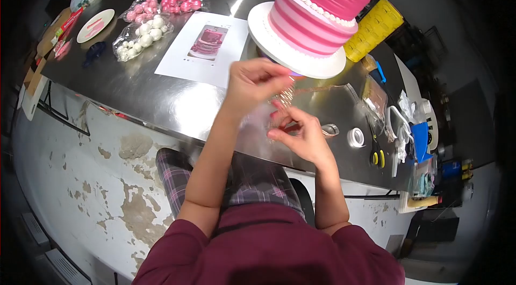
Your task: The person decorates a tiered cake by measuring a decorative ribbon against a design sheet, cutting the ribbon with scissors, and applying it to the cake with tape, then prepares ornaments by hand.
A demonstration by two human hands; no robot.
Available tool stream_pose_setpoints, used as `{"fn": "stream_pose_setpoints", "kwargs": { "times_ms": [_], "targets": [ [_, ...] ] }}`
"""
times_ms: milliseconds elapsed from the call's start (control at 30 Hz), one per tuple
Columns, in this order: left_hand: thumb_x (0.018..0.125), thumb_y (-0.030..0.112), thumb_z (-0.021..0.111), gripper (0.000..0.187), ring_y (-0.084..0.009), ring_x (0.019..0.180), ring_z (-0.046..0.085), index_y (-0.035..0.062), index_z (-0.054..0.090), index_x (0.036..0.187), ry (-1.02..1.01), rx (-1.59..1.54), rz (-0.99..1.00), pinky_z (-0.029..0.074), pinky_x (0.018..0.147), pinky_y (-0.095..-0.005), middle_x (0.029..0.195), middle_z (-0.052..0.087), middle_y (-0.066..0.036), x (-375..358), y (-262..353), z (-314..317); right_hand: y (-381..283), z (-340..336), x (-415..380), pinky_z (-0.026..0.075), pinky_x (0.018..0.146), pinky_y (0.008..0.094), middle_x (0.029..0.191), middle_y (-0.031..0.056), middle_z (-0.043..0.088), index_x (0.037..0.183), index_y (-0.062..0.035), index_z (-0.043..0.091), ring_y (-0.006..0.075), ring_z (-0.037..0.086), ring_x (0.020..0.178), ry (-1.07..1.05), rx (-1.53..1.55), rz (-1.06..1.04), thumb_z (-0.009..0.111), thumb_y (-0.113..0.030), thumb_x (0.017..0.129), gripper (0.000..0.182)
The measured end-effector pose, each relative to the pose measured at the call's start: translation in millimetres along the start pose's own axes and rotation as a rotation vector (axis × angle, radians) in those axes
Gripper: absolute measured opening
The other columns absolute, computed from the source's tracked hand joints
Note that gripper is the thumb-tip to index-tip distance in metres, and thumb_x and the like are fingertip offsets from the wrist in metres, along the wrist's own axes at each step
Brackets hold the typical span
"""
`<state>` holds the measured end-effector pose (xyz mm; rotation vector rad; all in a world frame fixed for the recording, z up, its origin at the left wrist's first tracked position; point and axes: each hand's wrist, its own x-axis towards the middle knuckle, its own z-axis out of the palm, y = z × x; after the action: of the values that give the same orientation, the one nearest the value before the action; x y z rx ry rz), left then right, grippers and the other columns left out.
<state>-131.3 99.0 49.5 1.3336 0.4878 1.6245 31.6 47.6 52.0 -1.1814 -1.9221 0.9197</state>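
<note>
My left hand (253, 83) is closed in a pinch on a shiny rose-gold ribbon (287, 95), close to the edge of the cake board (336, 67). Lower down, the fingers of my right hand (303, 134) curl round the same ribbon, which hangs in loops between both hands. A thin glittering strip (325, 89) runs right across the table from there. Behind my hands stands a two-tier cake (309, 27) with pink stripes, a darker ridged upper tier and a beaded white border. Fingers hide parts of the ribbon.
A printed cake photo (207, 45) lies left of the cake, by bags of white balls (142, 37) and pink balls (181, 2). To the right are a white tape roll (356, 137), yellow-handled scissors (378, 157), a coiled strip (330, 130) and a yellow box (373, 29).
</note>
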Motion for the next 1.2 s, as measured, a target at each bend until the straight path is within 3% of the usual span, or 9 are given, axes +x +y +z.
{"fn": "stream_pose_setpoints", "kwargs": {
  "times_ms": [67, 200, 333, 533, 800, 900, 1033, 1067, 1200],
  "targets": [
    [0.077, -0.005, 0.059, 0.025, -0.0145, 0.078, 0.060, -0.0031, 0.059, 0.102, -0.157, 0.131, -0.028, 0.049, 0.073, -0.0271, 0.085, 0.063, -0.010, -6.4, 3.4, 17.3, -2.2, -4.7, 1.5, 0.048, 0.060, 0.0219, 0.078, 0.0062, 0.065, 0.103, 0.0001, 0.062, 0.0079, 0.058, 0.065, -0.169, -0.025, 0.132, 0.066, -0.010, 0.078, 0.027],
    [0.079, 0.006, 0.064, 0.053, -0.0134, 0.097, 0.054, -0.0002, 0.040, 0.126, -0.242, -0.339, -0.168, 0.048, 0.076, -0.0265, 0.116, 0.052, -0.011, -13.1, -15.9, 23.1, -15.8, -16.4, -3.5, 0.046, 0.056, 0.0198, 0.072, 0.0038, 0.065, 0.096, 0.0015, 0.063, 0.0066, 0.057, 0.060, 0.126, 0.376, 0.071, 0.061, -0.011, 0.083, 0.018],
    [0.077, 0.007, 0.066, 0.045, -0.0099, 0.072, 0.057, -0.0030, 0.048, 0.117, -0.381, -0.144, -0.571, 0.048, 0.058, -0.0210, 0.097, 0.061, -0.010, -39.4, -6.3, 18.9, -12.6, -41.0, -2.8, 0.049, 0.055, 0.0209, 0.076, 0.0091, 0.064, 0.096, 0.0044, 0.062, 0.0102, 0.058, 0.059, 0.439, 0.539, 0.019, 0.059, -0.011, 0.085, 0.019],
    [0.076, 0.003, 0.065, 0.019, -0.0049, 0.056, 0.052, -0.0035, 0.062, 0.094, -0.275, -0.004, -0.562, 0.040, 0.044, -0.0166, 0.075, 0.064, -0.007, -47.2, -3.1, -1.6, 13.5, -74.1, -11.2, 0.049, 0.052, 0.0221, 0.078, 0.0100, 0.063, 0.098, 0.0049, 0.060, 0.0102, 0.056, 0.058, 0.655, 0.548, 0.027, 0.059, -0.014, 0.085, 0.023],
    [0.077, 0.011, 0.066, 0.019, -0.0047, 0.057, 0.054, -0.0014, 0.065, 0.092, -0.324, 0.285, -0.588, 0.041, 0.049, -0.0175, 0.068, 0.063, -0.004, -33.7, 8.0, -32.8, 49.7, -93.4, -30.6, 0.048, 0.050, 0.0199, 0.075, 0.0081, 0.063, 0.097, 0.0032, 0.060, 0.0096, 0.056, 0.054, 0.809, 0.690, 0.132, 0.059, -0.017, 0.086, 0.023],
    [0.075, 0.009, 0.066, 0.020, -0.0064, 0.059, 0.056, -0.0015, 0.065, 0.092, -0.370, 0.363, -0.567, 0.042, 0.052, -0.0190, 0.071, 0.065, -0.005, -30.6, 9.2, -39.1, 69.6, -92.3, -41.4, 0.048, 0.049, 0.0204, 0.070, 0.0076, 0.062, 0.095, 0.0035, 0.060, 0.0099, 0.057, 0.053, 0.654, 0.710, 0.345, 0.056, -0.020, 0.087, 0.025],
    [0.075, 0.004, 0.066, 0.016, -0.0063, 0.065, 0.058, -0.0002, 0.065, 0.090, -0.451, 0.427, -0.512, 0.044, 0.057, -0.0188, 0.074, 0.065, -0.004, -31.8, 3.7, -37.3, 57.5, -88.6, -51.2, 0.045, 0.043, 0.0207, 0.064, 0.0080, 0.061, 0.072, 0.0038, 0.060, 0.0113, 0.056, 0.048, 0.086, 0.116, 0.722, 0.050, -0.044, 0.087, 0.051],
    [0.075, 0.004, 0.066, 0.016, -0.0066, 0.066, 0.058, 0.0000, 0.065, 0.090, -0.477, 0.428, -0.520, 0.045, 0.059, -0.0192, 0.075, 0.065, -0.005, -31.4, 3.4, -33.9, 44.6, -86.8, -48.3, 0.049, 0.055, 0.0240, 0.071, 0.0088, 0.063, 0.077, 0.0036, 0.061, 0.0136, 0.060, 0.058, 0.055, 0.021, 0.787, 0.059, -0.039, 0.083, 0.043],
    [0.073, 0.005, 0.067, 0.017, -0.0067, 0.066, 0.058, 0.0003, 0.065, 0.090, -0.584, 0.409, -0.498, 0.045, 0.058, -0.0190, 0.075, 0.065, -0.005, -23.9, 8.9, -7.8, 32.7, -41.1, -30.7, 0.049, 0.073, 0.0285, 0.085, 0.0109, 0.064, 0.090, 0.0033, 0.062, 0.0164, 0.062, 0.078, 0.230, -0.123, -0.144, 0.071, -0.027, 0.074, 0.035]
  ]
}}
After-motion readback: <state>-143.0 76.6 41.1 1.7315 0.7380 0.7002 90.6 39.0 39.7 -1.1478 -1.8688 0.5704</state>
